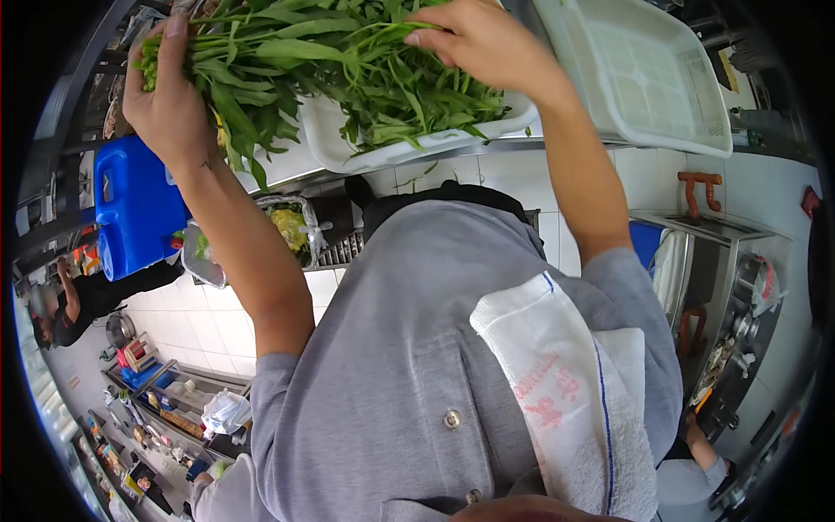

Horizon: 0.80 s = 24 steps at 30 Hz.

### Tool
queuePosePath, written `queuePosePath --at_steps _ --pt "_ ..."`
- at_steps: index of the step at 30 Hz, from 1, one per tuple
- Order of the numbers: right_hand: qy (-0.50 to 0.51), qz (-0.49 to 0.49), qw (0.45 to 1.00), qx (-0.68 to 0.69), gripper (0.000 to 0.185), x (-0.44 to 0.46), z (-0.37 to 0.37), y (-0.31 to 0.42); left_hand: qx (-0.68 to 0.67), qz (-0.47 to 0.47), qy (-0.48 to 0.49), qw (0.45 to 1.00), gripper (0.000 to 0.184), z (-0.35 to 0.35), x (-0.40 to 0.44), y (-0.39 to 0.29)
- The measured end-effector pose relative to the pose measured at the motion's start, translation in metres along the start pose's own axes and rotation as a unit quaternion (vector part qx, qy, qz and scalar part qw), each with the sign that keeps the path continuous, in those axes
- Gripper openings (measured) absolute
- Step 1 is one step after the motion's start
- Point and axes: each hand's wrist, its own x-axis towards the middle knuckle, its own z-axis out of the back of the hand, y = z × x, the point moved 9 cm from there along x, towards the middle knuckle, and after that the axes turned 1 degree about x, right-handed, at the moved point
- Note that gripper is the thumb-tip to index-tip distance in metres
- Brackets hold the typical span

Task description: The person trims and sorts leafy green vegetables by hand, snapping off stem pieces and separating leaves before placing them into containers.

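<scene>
L hand half-curled round greens at stem ends; R hand, nearly closed, pinches some too, above wht tray.

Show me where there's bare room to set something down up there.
Mainly the white basket beyond the right hand: its floor looks bare. A small strip of pale counter shows between the tray and leafy greens hanging by the left hand. It's crowded over the tray, where greens heap between the hands.
</scene>
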Motion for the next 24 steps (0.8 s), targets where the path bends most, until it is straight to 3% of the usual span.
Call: queuePosePath --at_steps 1,2,4,5,8,13,14,15,17,19,24 --pt "-0.024 0.109 0.973 -0.204 0.014 0.009 0.004 0.021 0.02 -0.013 0.0 1.0 0.016 0.0 -0.001 -0.006" --pt "-0.026 0.111 0.972 -0.203 0.014 0.019 0.012 0.031 0.04 -0.024 -0.001 0.999 0.013 0.001 -0.002 -0.011" --pt "0.098 0.067 0.992 -0.047 0.019 0.038 0.009 0.041 0.036 -0.018 0.006 0.999 0.013 0.006 -0.004 -0.012" --pt "0.1 0.071 0.991 -0.049 0.019 0.041 0.01 0.045 0.033 -0.007 0.013 0.999 0.013 0.008 -0.006 -0.01" --pt "0.076 -0.011 0.989 0.128 0.024 0.049 0.018 0.037 0.059 0.005 0.04 0.997 0.014 0.016 -0.01 -0.003" --pt "0.023 0.026 0.976 0.214 0.019 0.069 0.033 0.022 0.067 0.04 0.019 0.997 0.018 0.018 -0.013 -0.003" --pt "-0.062 0.079 0.994 0.037 0.017 0.07 0.047 0.031 0.055 0.046 0.025 0.997 0.018 0.015 -0.013 -0.004" --pt "-0.145 0.128 0.971 -0.141 0.016 0.067 0.057 0.044 0.044 0.052 0.031 0.997 0.017 0.013 -0.012 -0.003" --pt "-0.16 0.127 0.975 -0.091 0.019 0.065 0.066 0.046 0.048 0.058 0.045 0.996 0.018 0.01 -0.012 -0.001" --pt "-0.01 0.045 0.976 0.211 0.023 0.075 0.055 0.034 0.052 0.057 0.053 0.996 0.018 0.007 -0.011 0.001" --pt "-0.035 0.049 0.98 0.191 0.022 0.077 0.07 0.036 0.069 0.057 0.077 0.993 0.018 -0.003 -0.016 -0.001"
